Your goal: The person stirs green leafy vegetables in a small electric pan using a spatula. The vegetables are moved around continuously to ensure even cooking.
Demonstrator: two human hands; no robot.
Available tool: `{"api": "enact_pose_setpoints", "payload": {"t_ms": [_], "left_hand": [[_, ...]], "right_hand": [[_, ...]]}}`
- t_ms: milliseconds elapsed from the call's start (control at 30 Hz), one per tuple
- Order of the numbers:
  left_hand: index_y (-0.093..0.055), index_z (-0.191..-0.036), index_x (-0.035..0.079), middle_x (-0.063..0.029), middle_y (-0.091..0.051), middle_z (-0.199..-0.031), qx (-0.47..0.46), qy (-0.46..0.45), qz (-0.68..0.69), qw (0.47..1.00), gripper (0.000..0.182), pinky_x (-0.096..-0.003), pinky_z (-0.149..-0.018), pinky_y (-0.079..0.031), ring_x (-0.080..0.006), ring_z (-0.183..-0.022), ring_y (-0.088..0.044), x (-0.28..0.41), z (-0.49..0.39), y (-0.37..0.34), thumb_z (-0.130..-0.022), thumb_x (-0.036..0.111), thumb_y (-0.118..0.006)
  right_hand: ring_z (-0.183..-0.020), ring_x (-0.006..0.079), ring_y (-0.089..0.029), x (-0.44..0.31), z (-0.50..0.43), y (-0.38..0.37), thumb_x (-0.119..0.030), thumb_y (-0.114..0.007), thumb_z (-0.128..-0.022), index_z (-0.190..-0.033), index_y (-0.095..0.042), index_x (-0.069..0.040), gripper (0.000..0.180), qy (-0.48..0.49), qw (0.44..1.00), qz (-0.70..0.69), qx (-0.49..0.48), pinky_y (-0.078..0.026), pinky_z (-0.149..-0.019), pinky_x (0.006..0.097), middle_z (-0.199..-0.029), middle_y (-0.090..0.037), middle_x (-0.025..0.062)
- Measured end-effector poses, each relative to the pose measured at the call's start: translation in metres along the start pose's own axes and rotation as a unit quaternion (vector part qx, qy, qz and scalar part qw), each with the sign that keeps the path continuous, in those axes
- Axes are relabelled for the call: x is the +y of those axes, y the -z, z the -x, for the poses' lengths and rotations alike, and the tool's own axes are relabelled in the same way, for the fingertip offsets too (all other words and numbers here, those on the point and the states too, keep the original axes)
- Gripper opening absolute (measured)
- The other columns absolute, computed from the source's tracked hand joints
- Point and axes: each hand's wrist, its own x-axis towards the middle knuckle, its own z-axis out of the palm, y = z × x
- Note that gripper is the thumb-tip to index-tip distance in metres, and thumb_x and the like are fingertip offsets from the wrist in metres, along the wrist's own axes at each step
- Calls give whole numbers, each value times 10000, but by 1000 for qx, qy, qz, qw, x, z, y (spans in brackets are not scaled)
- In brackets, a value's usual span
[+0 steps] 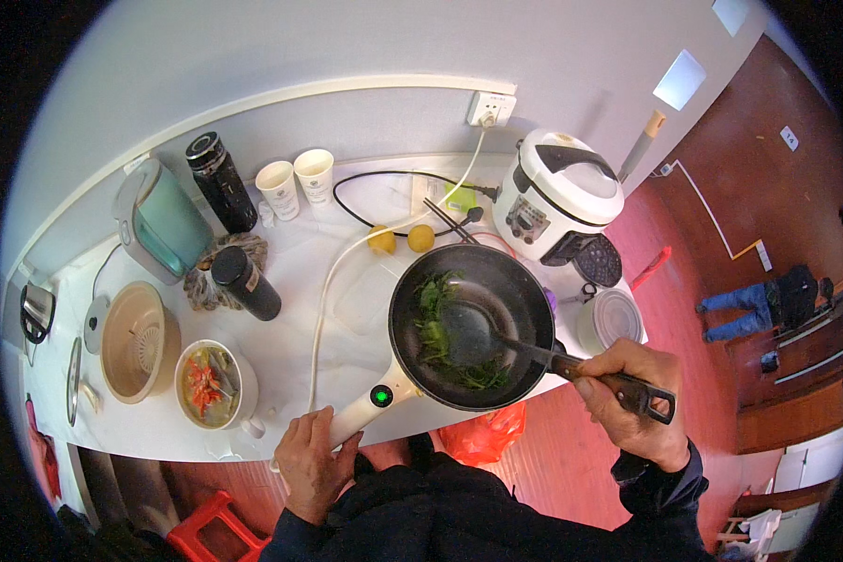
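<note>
My left hand [312, 456] is closed around the white handle [358, 414] of an electric frying pan [492, 277], where a green light glows. My right hand [643, 432] grips the dark handle of a spatula [534, 351]. Its blade rests inside the black pan, among wilted leafy greens [432, 327] that lie along the left and lower sides. To the left of the pan stands a white cup-like pot [251, 393] with a handle, holding broth and chopped red pieces. A tan basin [165, 337] stands beside it.
A rice cooker [569, 186], a waffle-patterned black plate [597, 260] and a lidded container [611, 319] are at right. Two lemons [421, 239], a white cord [323, 309], paper cups [314, 175], black bottles [246, 284] and a pitcher [168, 225] share the table. A person [766, 302] is farther right.
</note>
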Motion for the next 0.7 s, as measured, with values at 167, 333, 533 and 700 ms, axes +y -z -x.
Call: {"api": "enact_pose_setpoints", "payload": {"t_ms": [167, 333, 533, 700], "left_hand": [[-662, -1174, 7, -193, -723, -1019, 10, -9, -4, 1000, 529, -477, -731, -580, -392, -877, -703, -1, -1, -2, -733, 153, -916], [-685, -1147, -7, -178, -725, -1009, 20, -14, -3, 1000, 522, -461, -743, -566, -371, -860, -691, -2, -1, -3, -721, 194, -911], [-679, -1151, -8, -183, -725, -1012, 16, -13, -7, 1000, 522, -465, -743, -567, -376, -859, -691, 0, -1, -2, -727, 193, -908], [-677, -1149, -5, -183, -724, -1014, 17, -5, -5, 1000, 520, -464, -744, -565, -376, -862, -690, 2, -1, -1, -727, 193, -908]], "right_hand": [[-657, 201, -671, 4, 0, 1, -33, -797, -880, -929, -732, -8, 85, 27, 999, 20, -43, -481, -593, 312, -802, -707, 121], [-652, 108, -633, 0, -6, 18, -32, -784, -910, -923, -712, 10, 85, -84, 996, -23, 15, -454, -571, 262, -791, -690, 67], [-603, 36, -562, 22, -18, -5, -42, -755, -965, -968, -726, -10, 44, -38, 988, -64, 135, -424, -529, 228, -726, -655, -14], [-654, 46, -593, 40, -9, -21, -84, -796, -955, -971, -735, -23, 88, -100, 982, -147, 56, -452, -570, 228, -762, -680, -9]]}}
